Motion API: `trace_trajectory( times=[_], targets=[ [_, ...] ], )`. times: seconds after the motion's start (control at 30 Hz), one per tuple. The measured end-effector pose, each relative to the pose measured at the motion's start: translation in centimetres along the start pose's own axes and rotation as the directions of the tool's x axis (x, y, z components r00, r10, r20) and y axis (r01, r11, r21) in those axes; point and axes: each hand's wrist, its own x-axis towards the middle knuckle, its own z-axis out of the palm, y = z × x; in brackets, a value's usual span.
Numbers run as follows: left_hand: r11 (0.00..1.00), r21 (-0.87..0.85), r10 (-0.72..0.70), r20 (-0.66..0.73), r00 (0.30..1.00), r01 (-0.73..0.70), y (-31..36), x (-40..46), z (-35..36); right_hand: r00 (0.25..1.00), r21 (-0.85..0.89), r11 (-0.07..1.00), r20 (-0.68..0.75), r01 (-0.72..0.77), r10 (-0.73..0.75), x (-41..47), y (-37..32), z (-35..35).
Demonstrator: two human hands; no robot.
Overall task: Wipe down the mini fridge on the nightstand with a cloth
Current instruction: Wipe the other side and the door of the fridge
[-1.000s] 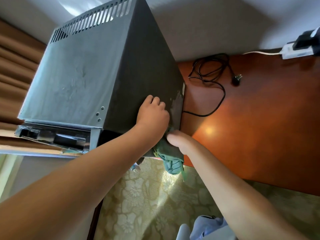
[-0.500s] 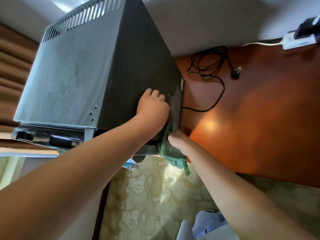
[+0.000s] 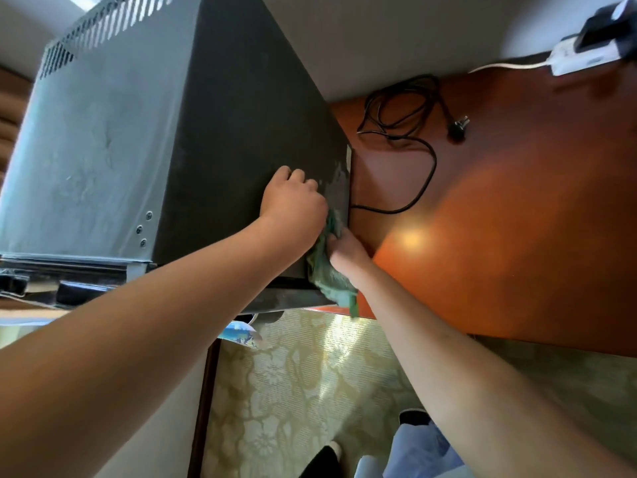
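The mini fridge [image 3: 241, 139] stands on a reddish wooden nightstand [image 3: 517, 219], showing a dusty grey panel on the left and a dark panel facing me. My left hand [image 3: 293, 201] rests on the dark panel near its right edge, fingers curled, with nothing seen in it. Just below and to the right, my right hand [image 3: 346, 251] grips a crumpled green cloth [image 3: 325, 270] and presses it against the panel's lower right corner. The cloth hangs past the fridge's bottom edge. Pale smears mark the panel above the cloth.
A black power cord [image 3: 406, 125] with its plug lies coiled on the nightstand behind the fridge. A white power strip [image 3: 579, 55] sits at the far right by the wall. Patterned beige carpet [image 3: 310, 391] lies below, and brown curtains hang at the left.
My right hand has moved the cloth up from below the fridge's lower corner onto the dark panel. My left hand has stayed on the panel.
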Motion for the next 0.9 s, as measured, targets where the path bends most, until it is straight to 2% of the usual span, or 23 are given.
trace_trajectory(
  times=[0.1, 0.17, 0.27, 0.37, 0.43, 0.5, 0.57, 0.63, 0.7, 0.8, 0.9],
  targets=[
    [1.000, 0.021, 0.019, 0.042, 0.999, -0.020, 0.8, 0.2, 0.5, 0.964, -0.185, 0.972, 0.197, -0.143, 0.179, -2.1, 1.7, 0.1],
    [0.999, 0.034, 0.019, 0.053, 0.998, -0.021, 1.1, 0.5, 0.6, 0.955, -0.175, 0.975, 0.239, -0.139, 0.179, -2.8, 1.2, -0.3],
    [0.999, 0.045, 0.013, 0.049, 0.999, -0.016, 1.1, 1.1, 0.5, 0.986, -0.096, 0.994, 0.154, -0.047, 0.061, -1.9, -1.7, -1.9],
    [0.999, 0.039, 0.006, 0.042, 0.999, -0.008, 1.4, 1.8, 0.5, 0.996, 0.122, 0.989, 0.016, 0.090, -0.092, 1.1, -4.0, -2.6],
    [0.999, 0.049, 0.012, 0.055, 0.998, -0.015, 1.9, 2.4, 0.8, 0.995, 0.169, 0.980, -0.016, 0.101, -0.100, 3.5, -2.7, -1.8],
    [0.998, 0.051, 0.029, 0.072, 0.997, -0.033, 2.4, 2.8, 1.3, 0.998, 0.141, 0.988, -0.009, 0.062, -0.061, 5.0, 1.0, -0.2],
    [0.998, 0.041, 0.040, 0.085, 0.996, -0.043, 2.5, 3.2, 1.6, 0.997, 0.026, 1.000, 0.075, -0.012, 0.010, 2.5, 2.7, 0.3],
    [0.998, 0.045, 0.039, 0.101, 0.994, -0.044, 2.6, 3.5, 1.6, 0.964, -0.135, 0.982, 0.214, -0.130, 0.157, 0.7, 3.7, 0.4],
    [0.998, 0.052, 0.037, 0.111, 0.993, -0.043, 2.5, 3.8, 1.6, 0.928, -0.167, 0.964, 0.277, -0.206, 0.247, 0.5, 3.8, 0.0],
    [0.998, 0.044, 0.028, 0.108, 0.994, -0.033, 2.3, 4.3, 1.4, 0.957, -0.077, 0.980, 0.212, -0.185, 0.197, 2.0, 1.1, -2.0],
    [0.999, 0.036, 0.027, 0.105, 0.994, -0.031, 2.3, 4.9, 1.4, 0.996, 0.154, 0.986, 0.074, -0.068, 0.057, 5.0, -1.4, -3.4]
  ],
)
